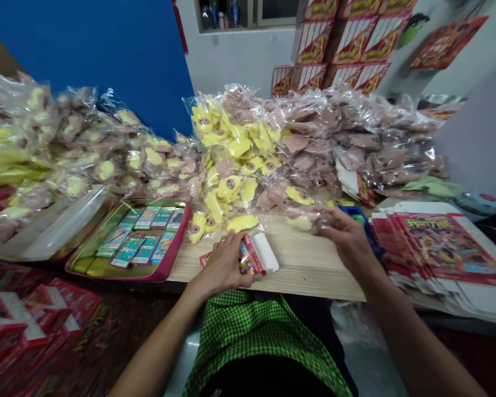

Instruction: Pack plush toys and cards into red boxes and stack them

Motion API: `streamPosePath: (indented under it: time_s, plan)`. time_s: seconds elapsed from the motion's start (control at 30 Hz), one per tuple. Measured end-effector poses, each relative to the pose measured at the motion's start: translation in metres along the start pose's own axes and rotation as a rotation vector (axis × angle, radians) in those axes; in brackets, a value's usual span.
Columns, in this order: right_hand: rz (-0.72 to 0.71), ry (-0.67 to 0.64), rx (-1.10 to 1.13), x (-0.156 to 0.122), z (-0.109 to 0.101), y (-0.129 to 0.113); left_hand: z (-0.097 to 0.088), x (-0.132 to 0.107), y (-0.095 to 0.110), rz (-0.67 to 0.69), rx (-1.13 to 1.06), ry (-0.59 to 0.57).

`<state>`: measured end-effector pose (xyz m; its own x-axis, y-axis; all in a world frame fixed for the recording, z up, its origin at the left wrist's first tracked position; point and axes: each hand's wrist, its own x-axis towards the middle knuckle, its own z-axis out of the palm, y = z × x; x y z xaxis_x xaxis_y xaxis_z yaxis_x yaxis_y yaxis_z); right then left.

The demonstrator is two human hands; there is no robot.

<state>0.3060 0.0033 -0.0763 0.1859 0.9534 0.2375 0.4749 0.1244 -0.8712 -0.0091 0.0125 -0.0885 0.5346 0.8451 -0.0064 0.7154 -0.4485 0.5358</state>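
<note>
My left hand [224, 261] is closed over a small red printed box [253, 256] lying on the wooden table. The box's white end flap [268, 252] stands open toward the right. My right hand [342, 231] grips a clear-bagged pink and yellow toy [302, 219] by its right end, a little above the tabletop. Just behind both hands rises a heap of bagged yellow toys [230, 190] and pink ones. Its nearest yellow piece [242, 223] lies close to my left fingers.
On the left, a pink-rimmed tray [177, 242] holds several printed cards beside a clear plastic lid [66, 220]. Flat red cartons [450, 248] are stacked at right, near a blue container [366, 226]. Bagged toys [66, 127] fill the back; boxes [351, 44] stand behind.
</note>
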Motion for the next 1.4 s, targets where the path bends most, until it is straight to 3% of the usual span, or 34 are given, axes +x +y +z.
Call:
streamPosePath:
  time_s: [0.07, 0.13, 0.2, 0.3, 0.37, 0.47, 0.57, 0.73, 0.87, 0.93, 1.07, 1.17, 1.3, 1.4]
  plan:
    - [-0.014, 0.089, -0.095, 0.024, -0.004, -0.009, -0.001, 0.0, 0.002, -0.009, 0.029, -0.039]
    - [-0.092, 0.162, -0.432, 0.045, 0.005, -0.021, 0.0, 0.0, 0.003, -0.018, 0.061, -0.107]
    - [-0.196, 0.034, -0.71, 0.056, 0.028, -0.035, 0.001, -0.001, 0.002, -0.02, 0.063, -0.149]
    - [-0.305, -0.318, -0.806, 0.05, 0.071, -0.052, 0.005, -0.004, -0.002, -0.012, 0.015, -0.136]
    - [-0.271, -0.338, -0.837, 0.045, 0.09, -0.053, 0.008, -0.005, -0.006, -0.005, -0.006, -0.105]
    - [-0.085, -0.183, -0.909, 0.055, 0.084, -0.037, 0.013, -0.004, -0.011, 0.013, -0.006, -0.083]
    - [0.12, -0.057, -0.929, 0.077, 0.049, -0.013, 0.016, -0.001, -0.013, 0.014, 0.004, -0.073]
    - [0.21, -0.014, -0.762, 0.103, 0.007, 0.009, 0.022, 0.005, -0.014, 0.006, 0.012, -0.051]
    - [0.189, 0.061, -0.489, 0.109, -0.007, -0.001, 0.027, 0.006, -0.018, 0.025, 0.043, -0.021]
    - [0.183, 0.033, -0.285, 0.101, -0.01, -0.008, 0.025, 0.007, -0.018, 0.031, 0.025, -0.012]
    - [0.22, -0.201, 0.146, 0.057, -0.003, -0.015, 0.011, 0.009, -0.007, 0.024, -0.051, -0.001]
    - [0.305, -0.382, 0.351, 0.022, 0.008, -0.016, -0.002, 0.011, 0.002, 0.014, -0.102, 0.064]
    - [0.398, -0.485, 0.411, 0.0, 0.015, -0.018, -0.01, 0.011, 0.007, 0.065, -0.089, 0.134]
    - [0.34, -0.468, 0.263, -0.003, 0.022, -0.029, -0.006, 0.008, 0.011, 0.165, -0.061, 0.105]
